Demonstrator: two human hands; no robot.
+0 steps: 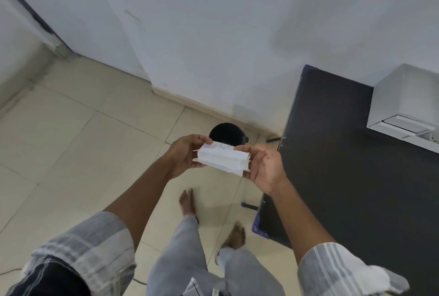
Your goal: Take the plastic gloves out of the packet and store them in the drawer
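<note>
A folded white stack of plastic gloves (222, 159) is held in the air between both hands, above the tiled floor. My left hand (184, 155) grips its left end with thumb on top. My right hand (266, 168) holds the right end, palm turned toward me. I cannot tell whether a packet still wraps the stack. A white drawer unit (403, 103) stands on the black table at the far right.
A black table (344, 165) fills the right side, its edge just right of my right hand. A round black bin (226, 133) sits on the floor behind the gloves, near the white wall. My bare feet (187, 202) stand on beige tiles below.
</note>
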